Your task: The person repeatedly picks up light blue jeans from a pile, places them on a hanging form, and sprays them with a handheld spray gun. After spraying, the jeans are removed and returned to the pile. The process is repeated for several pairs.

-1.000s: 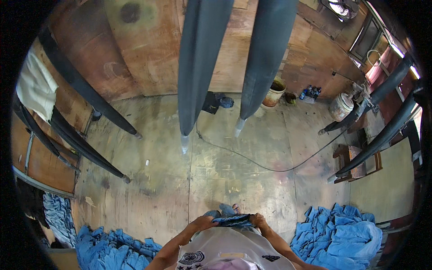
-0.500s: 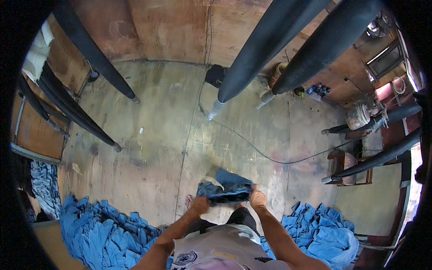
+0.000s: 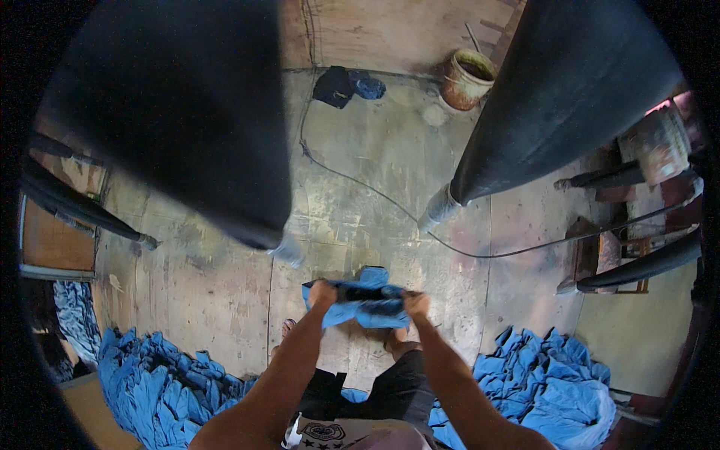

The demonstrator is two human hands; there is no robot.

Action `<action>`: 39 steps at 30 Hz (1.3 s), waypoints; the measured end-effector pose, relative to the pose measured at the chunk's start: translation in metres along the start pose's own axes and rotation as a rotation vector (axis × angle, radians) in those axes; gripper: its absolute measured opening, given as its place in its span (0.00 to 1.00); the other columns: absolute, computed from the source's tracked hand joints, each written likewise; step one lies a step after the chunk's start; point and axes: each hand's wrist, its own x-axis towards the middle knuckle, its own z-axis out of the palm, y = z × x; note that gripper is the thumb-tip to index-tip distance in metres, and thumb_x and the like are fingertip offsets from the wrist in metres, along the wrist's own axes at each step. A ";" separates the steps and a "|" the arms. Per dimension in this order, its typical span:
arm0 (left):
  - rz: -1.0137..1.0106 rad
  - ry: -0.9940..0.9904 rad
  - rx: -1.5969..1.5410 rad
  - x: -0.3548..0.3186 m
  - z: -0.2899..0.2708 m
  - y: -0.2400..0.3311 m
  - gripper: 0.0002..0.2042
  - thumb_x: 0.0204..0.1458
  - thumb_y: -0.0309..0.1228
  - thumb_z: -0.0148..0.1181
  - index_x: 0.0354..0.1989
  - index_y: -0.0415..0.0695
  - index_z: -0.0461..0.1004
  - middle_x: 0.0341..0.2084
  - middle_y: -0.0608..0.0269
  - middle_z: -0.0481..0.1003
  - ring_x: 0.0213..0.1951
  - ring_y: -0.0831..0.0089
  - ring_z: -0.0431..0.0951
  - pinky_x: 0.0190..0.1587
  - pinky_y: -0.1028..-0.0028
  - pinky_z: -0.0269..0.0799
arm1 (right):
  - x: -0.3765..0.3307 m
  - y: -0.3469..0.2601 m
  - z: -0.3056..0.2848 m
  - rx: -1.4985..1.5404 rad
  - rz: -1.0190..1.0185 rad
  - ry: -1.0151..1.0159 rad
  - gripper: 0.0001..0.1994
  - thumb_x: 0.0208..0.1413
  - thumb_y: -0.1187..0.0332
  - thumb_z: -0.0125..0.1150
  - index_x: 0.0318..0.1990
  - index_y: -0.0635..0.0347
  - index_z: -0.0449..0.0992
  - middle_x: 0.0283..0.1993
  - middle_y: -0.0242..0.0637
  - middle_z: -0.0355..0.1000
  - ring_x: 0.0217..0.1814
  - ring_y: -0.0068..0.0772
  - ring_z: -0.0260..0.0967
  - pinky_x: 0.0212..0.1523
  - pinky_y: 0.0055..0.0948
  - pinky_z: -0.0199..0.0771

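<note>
A pair of blue denim trousers (image 3: 375, 318) hangs in front of my legs, its dark waist opening stretched between both hands. My left hand (image 3: 322, 294) is closed on the left end of the waist. At the right end, my right hand (image 3: 416, 304) grips the edge in the same way. Motion blurs parts of the cloth and both hands. Heaped blue garments (image 3: 161, 390) lie to my left, and another blue pile (image 3: 536, 386) lies to my right; both are apart from my hands.
A large black tapered pole (image 3: 217, 150) slants in from upper left, its pale tip just beyond the trousers. Another black pole (image 3: 555, 112) slants in at right. A cable (image 3: 367, 191) crosses the floor. A stained bucket (image 3: 460, 86) and dark cloth (image 3: 334, 86) sit by the far wall.
My hands and the trousers have risen and moved farther forward, with the waist now spread open wider. The two large black poles appear nearer and bigger, and the view has shifted.
</note>
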 end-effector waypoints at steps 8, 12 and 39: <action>-0.212 -0.100 -0.900 0.062 -0.007 0.076 0.25 0.45 0.52 0.72 0.14 0.44 0.71 0.13 0.63 0.69 0.11 0.73 0.63 0.13 0.67 0.55 | 0.166 -0.024 0.007 0.393 -0.280 0.258 0.13 0.50 0.70 0.60 0.41 0.69 0.80 0.40 0.52 0.79 0.43 0.46 0.78 0.45 0.38 0.75; -0.513 0.001 -1.027 0.089 -0.019 -0.104 0.32 0.39 0.58 0.74 0.35 0.35 0.77 0.16 0.63 0.71 0.13 0.71 0.65 0.15 0.66 0.60 | 0.151 -0.106 0.086 0.186 -0.445 0.003 0.14 0.48 0.75 0.55 0.43 0.68 0.78 0.44 0.51 0.78 0.45 0.48 0.76 0.47 0.40 0.74; 0.458 0.554 -0.688 -0.100 -0.556 0.133 0.23 0.49 0.42 0.68 0.16 0.31 0.73 0.12 0.46 0.68 0.18 0.66 0.67 0.26 0.57 0.66 | 0.003 -0.389 -0.203 0.615 -0.309 0.562 0.11 0.56 0.72 0.57 0.32 0.76 0.78 0.27 0.42 0.74 0.30 0.31 0.70 0.31 0.36 0.71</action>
